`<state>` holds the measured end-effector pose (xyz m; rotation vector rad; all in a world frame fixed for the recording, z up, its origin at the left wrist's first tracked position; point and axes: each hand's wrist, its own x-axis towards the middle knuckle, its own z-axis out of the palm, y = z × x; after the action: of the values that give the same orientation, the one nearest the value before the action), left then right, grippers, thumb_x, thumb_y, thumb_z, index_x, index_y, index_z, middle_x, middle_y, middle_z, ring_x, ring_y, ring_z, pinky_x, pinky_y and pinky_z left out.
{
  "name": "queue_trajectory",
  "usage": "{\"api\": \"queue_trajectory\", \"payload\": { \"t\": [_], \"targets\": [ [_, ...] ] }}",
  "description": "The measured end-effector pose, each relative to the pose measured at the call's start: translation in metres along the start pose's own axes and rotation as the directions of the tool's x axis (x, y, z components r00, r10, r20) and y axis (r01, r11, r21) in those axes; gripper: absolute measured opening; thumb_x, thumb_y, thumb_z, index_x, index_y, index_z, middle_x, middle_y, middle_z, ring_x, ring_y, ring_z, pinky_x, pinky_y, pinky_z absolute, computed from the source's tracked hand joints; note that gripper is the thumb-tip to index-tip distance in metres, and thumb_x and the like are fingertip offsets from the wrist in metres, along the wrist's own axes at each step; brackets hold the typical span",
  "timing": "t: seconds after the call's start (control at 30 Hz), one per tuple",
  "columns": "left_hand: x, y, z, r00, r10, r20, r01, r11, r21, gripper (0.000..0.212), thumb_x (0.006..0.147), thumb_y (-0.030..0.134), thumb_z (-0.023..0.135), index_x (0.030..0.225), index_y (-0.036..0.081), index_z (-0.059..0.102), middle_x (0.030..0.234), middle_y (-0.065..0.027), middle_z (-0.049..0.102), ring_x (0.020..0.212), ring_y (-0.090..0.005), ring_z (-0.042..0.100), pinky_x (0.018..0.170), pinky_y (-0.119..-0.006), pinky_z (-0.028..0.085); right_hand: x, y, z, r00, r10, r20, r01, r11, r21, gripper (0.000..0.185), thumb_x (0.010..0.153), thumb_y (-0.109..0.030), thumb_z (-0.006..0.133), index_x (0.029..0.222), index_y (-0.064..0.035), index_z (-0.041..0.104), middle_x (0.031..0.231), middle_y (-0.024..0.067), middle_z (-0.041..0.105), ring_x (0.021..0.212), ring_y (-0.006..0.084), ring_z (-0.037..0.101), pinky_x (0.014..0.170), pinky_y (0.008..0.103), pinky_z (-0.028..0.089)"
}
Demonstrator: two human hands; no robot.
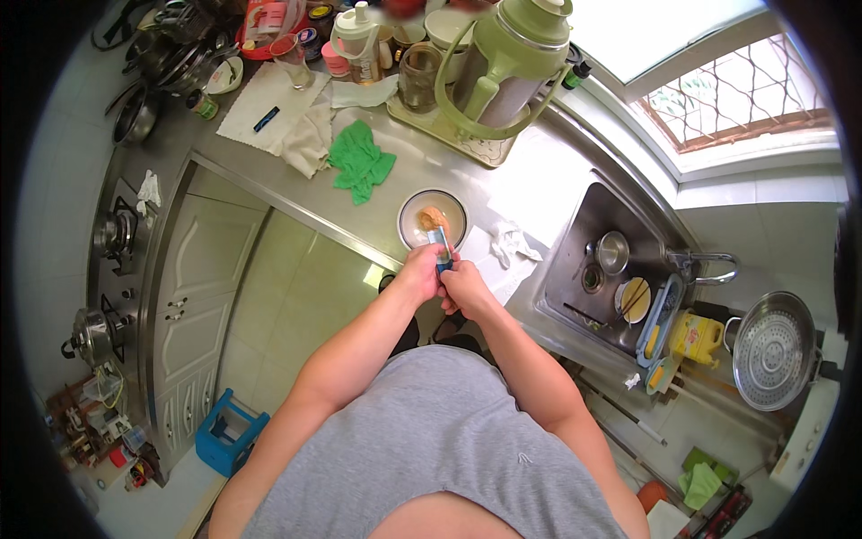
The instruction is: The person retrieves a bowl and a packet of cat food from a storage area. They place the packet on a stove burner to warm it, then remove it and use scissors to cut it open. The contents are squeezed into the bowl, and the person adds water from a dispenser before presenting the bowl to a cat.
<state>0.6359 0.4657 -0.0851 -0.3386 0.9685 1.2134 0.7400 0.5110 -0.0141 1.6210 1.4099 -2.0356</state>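
Observation:
Both my hands meet just in front of a pale bowl with a dark rim point(402, 226) at the counter's front edge. My left hand point(423, 267) and my right hand point(466, 284) grip a narrow blue and pale item point(438, 237), perhaps a sachet; my fingers hide much of it. Its pale end reaches over the bowl, close to an orange-brown lump of food point(432, 217). From here I cannot tell whether the two touch. A crumpled white tissue point(510, 245) lies on white paper point(479, 250) to the right of the bowl.
A green cloth point(361, 160) and a beige cloth point(308, 143) lie behind the bowl. Farther back, a large green thermos point(508, 67) stands on a tray point(497, 153). The steel sink point(562, 269) at right holds a metal bowl point(613, 252) and a bowl with chopsticks point(633, 300).

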Motion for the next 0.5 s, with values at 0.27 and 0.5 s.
{"api": "queue_trajectory", "payload": {
  "t": [0.27, 0.5],
  "targets": [
    [0.001, 0.006, 0.012, 0.995, 0.078, 0.056, -0.073, 0.994, -0.081, 0.028, 0.099, 0.025, 0.044, 0.074, 0.011, 0.044, 0.06, -0.0018, 0.044, 0.056, -0.0191, 0.048, 0.077, -0.042, 0.051, 0.01, 0.015, 0.013, 0.98, -0.153, -0.127, 0.124, 0.969, -0.214, 0.023, 0.089, -0.017, 0.05, 0.095, 0.0045, 0.057, 0.076, 0.014, 0.058, 0.059, 0.0222, 0.062, 0.05, 0.0332, 0.05],
    [-0.006, 0.014, 0.016, 0.996, -0.008, 0.089, 0.021, 0.988, -0.155, 0.032, 0.097, 0.022, 0.042, 0.066, 0.014, 0.038, 0.051, 0.0022, 0.036, 0.054, -0.0161, 0.044, 0.068, -0.039, 0.048, -0.015, 0.02, -0.019, 0.981, -0.027, 0.192, -0.031, 0.956, 0.293, 0.032, 0.095, -0.027, 0.057, 0.099, 0.0041, 0.056, 0.088, 0.0141, 0.063, 0.07, 0.0248, 0.067, 0.056, 0.0339, 0.053]
  ]
}}
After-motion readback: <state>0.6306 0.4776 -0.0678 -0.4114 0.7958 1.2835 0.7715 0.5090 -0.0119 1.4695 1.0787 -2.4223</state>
